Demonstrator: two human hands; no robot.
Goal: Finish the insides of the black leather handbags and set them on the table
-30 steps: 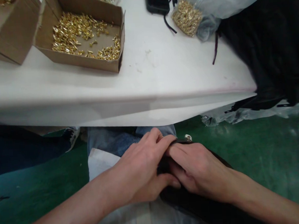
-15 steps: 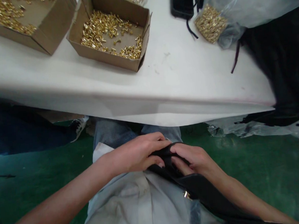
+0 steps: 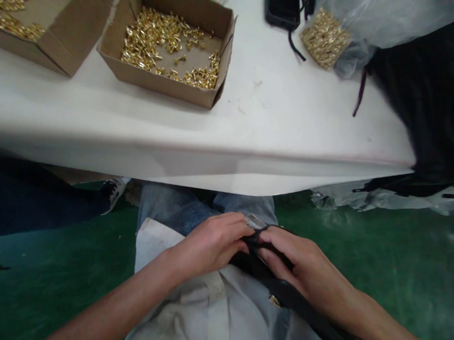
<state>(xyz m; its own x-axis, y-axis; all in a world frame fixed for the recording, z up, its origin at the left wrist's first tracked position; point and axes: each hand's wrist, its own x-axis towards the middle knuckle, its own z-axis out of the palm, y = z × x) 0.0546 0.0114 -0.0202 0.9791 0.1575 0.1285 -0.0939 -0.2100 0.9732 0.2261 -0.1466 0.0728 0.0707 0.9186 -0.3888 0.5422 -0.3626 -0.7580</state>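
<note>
A black strap (image 3: pixel 286 295), which looks like part of a bag, lies across my lap and runs off toward the lower right. My left hand (image 3: pixel 216 243) pinches its upper end from the left. From the other side my right hand (image 3: pixel 291 253) grips the same piece, thumb and fingers closed on it. The fingertips of both hands nearly meet, and the exact spot between them is partly hidden. Below my right hand, a small gold metal fitting (image 3: pixel 274 301) shows on the strap. A shiny clear patch (image 3: pixel 256 221) shows just beyond the fingers.
On the white table (image 3: pixel 285 119) stands an open cardboard box (image 3: pixel 159 86) of small gold rivets, with a second box (image 3: pixel 66 41) at left. Farther right are a black device (image 3: pixel 282 3), a bag of gold parts (image 3: pixel 324 39) and black fabric (image 3: pixel 431 93). Another person's leg (image 3: pixel 38 193) is at left.
Both hands have shifted slightly down in the view, still on the black strap. The strap and its gold fitting have swung a little left. The view itself has moved slightly.
</note>
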